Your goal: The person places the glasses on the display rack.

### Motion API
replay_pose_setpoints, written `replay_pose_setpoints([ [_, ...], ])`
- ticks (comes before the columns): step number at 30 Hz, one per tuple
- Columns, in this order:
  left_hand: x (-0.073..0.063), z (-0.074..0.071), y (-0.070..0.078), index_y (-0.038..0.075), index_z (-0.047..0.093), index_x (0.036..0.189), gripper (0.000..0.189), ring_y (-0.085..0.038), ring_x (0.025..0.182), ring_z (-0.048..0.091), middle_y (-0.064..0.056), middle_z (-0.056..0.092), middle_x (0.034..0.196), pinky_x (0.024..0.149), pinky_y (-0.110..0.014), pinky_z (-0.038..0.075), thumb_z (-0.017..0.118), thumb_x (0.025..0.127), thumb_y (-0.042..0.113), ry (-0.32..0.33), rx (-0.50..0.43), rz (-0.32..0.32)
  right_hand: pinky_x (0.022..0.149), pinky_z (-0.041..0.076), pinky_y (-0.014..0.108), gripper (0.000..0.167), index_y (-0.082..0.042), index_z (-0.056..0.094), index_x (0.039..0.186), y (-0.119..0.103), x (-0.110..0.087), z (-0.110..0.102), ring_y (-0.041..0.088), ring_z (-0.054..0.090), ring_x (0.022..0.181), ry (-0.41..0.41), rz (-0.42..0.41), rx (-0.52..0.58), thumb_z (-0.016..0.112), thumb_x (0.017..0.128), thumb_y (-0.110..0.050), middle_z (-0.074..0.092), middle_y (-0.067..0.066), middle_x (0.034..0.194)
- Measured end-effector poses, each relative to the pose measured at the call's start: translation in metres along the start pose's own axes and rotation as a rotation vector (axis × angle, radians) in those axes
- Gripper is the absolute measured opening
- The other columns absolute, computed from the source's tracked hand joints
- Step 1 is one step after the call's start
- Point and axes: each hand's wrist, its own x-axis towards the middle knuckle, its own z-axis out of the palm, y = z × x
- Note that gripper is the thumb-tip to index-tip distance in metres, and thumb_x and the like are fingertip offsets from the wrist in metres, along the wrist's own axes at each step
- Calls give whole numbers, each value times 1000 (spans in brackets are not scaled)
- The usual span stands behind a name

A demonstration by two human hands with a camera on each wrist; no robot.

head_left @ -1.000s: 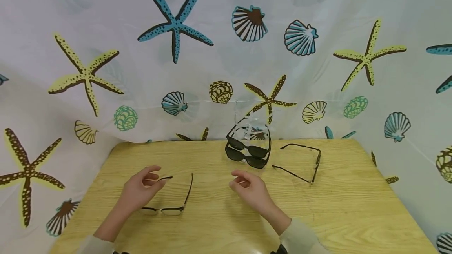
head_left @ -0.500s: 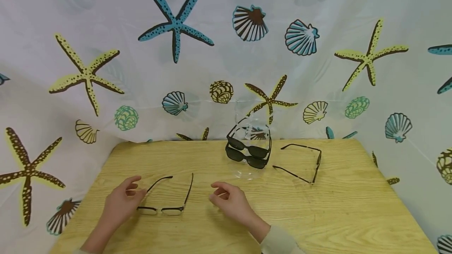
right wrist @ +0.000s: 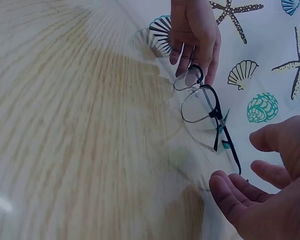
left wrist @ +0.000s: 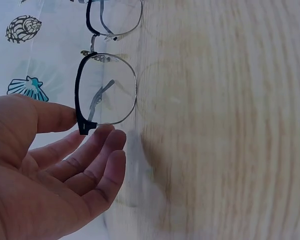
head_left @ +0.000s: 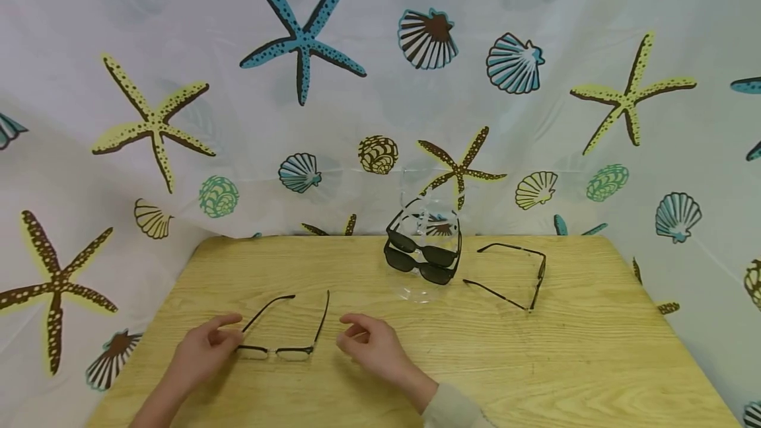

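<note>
A pair of eyeglasses (head_left: 276, 352) with black browline rims and clear lenses lies at the left of the wooden table, temples unfolded and pointing away. My left hand (head_left: 202, 352) is at its left hinge; in the left wrist view the thumb (left wrist: 57, 117) meets or nearly meets the frame corner, and the loosely bent fingers lie beyond it. Whether it presses the frame is unclear. My right hand (head_left: 374, 349) hovers right of the right temple, thumb and fingers apart, holding nothing. The right wrist view shows a gap between that hand (right wrist: 270, 185) and the temple tip.
Two pairs of dark sunglasses (head_left: 419, 259) sit one above the other on a clear stand (head_left: 414, 294) at the table's back. Another pair of black-framed glasses (head_left: 538, 279) lies to their right. A shell-and-starfish curtain (head_left: 333, 111) hangs behind and beside the table (head_left: 571, 362).
Both hands have moved left and lower, the left to the eyeglasses' left hinge and the right to beside their right temple. The eyeglasses stay in place; the view has shifted slightly.
</note>
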Motion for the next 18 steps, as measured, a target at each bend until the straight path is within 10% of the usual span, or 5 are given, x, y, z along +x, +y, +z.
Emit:
replay_pose_setpoints([
  [5, -3, 3, 1, -2, 62, 142, 43, 0, 87, 69, -14, 81, 106, 70, -22, 49, 66, 104, 17, -2, -28, 21, 69, 57, 22, 39, -1, 69, 134, 0, 0, 8, 24, 75, 93, -7, -16, -1, 72, 99, -18, 75, 15, 110],
  [18, -3, 2, 4, -3, 59, 145, 41, -18, 97, 77, -12, 81, 107, 74, -21, 53, 59, 107, 10, -40, -31, 25, 73, 55, 20, 37, 0, 71, 131, 3, 7, 30, 17, 73, 90, -2, -39, 3, 73, 97, -15, 76, 15, 109],
])
